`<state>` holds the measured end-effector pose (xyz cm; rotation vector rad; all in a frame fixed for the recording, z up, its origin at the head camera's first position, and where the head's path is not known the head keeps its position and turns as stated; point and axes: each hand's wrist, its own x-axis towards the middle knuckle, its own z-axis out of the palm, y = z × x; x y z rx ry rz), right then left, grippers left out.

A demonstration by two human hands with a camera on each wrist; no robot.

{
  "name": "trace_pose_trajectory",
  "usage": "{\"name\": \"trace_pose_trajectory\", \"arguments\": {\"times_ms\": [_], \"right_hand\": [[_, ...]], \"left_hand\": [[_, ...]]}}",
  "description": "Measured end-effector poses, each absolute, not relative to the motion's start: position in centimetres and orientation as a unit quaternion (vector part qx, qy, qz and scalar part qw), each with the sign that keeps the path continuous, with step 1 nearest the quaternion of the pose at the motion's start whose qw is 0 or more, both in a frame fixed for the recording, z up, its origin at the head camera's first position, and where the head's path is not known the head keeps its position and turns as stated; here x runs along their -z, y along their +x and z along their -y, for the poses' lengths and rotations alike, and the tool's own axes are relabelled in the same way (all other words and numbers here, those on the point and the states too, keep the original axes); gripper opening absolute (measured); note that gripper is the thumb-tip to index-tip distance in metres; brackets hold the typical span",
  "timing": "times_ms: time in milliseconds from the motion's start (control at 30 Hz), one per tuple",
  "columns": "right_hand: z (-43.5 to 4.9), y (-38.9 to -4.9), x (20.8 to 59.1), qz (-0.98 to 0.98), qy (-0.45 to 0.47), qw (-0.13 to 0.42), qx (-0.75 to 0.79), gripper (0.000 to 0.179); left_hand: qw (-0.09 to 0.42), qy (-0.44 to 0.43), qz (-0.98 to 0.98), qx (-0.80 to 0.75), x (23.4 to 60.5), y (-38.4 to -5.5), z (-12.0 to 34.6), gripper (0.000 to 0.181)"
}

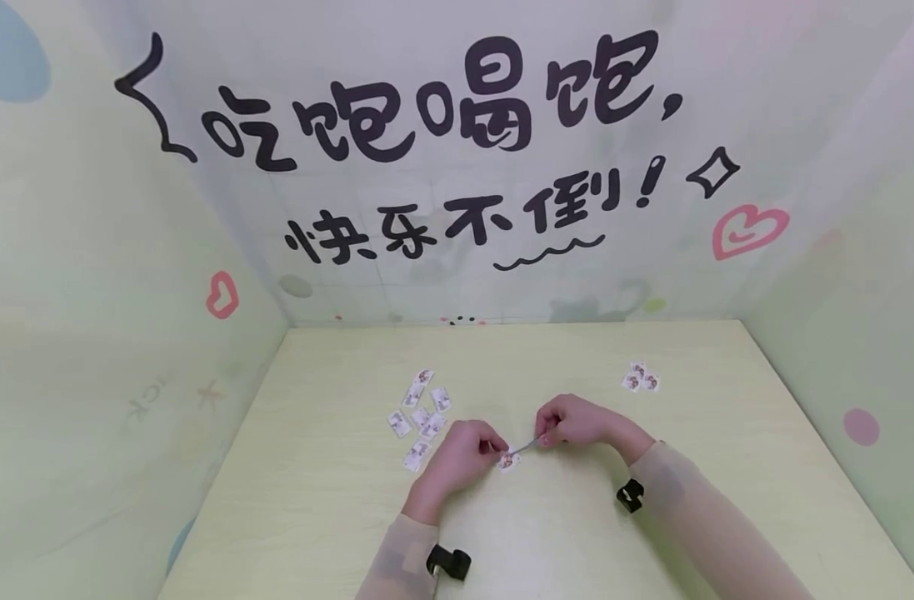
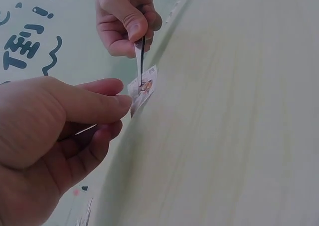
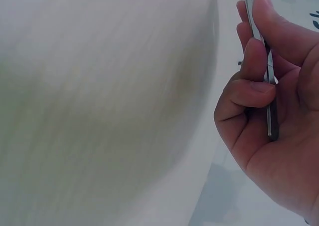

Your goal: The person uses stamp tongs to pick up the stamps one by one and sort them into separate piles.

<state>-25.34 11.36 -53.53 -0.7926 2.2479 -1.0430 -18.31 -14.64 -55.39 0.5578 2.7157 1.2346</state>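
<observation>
My right hand (image 1: 574,419) grips a pair of metal tweezers (image 3: 271,113), its fingers curled round the shaft. The tweezers' tip meets a small white picture card (image 2: 148,81), which has a reddish-brown figure printed on it. From the other side my left hand (image 1: 462,454) pinches the same card near its edge between thumb and fingers. In the left wrist view the card stands tilted between the two hands. The left fingertips partly cover its near edge. In the right wrist view the card is out of sight.
Several small printed cards (image 1: 415,455) lie loosely grouped on the pale wooden table (image 1: 314,500), left of the hands. A cluster of 3 more cards (image 1: 631,382) lies at the back right. Printed walls (image 1: 457,292) enclose the table at the back and sides.
</observation>
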Motion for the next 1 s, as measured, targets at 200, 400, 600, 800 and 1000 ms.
{"name": "trace_pose_trajectory", "arguments": {"times_ms": [200, 400, 600, 800, 1000], "right_hand": [[-10.8, -25.7, 53.1, -0.831, -0.305, 0.273, 0.376, 0.011], [-10.6, -25.7, 53.2, -0.84, -0.286, 0.27, 0.374, 0.011], [-10.7, -24.7, 53.9, -0.842, -0.231, 0.272, 0.405, 0.003], [-10.3, -22.7, 54.2, -0.845, -0.181, 0.248, 0.438, 0.005], [-9.8, -21.1, 54.4, -0.848, -0.141, 0.232, 0.456, 0.008]], "left_hand": [[0.073, 0.185, -0.893, -0.404, 55.2, -18.1, 14.5, 0.017], [0.076, 0.17, -0.894, -0.406, 55.3, -18.3, 14.3, 0.017], [0.075, 0.141, -0.894, -0.419, 55.8, -18.3, 14.1, 0.014], [0.059, 0.108, -0.893, -0.433, 56.0, -18.1, 13.8, 0.011], [0.041, 0.085, -0.894, -0.438, 55.8, -17.9, 13.5, 0.01]]}}
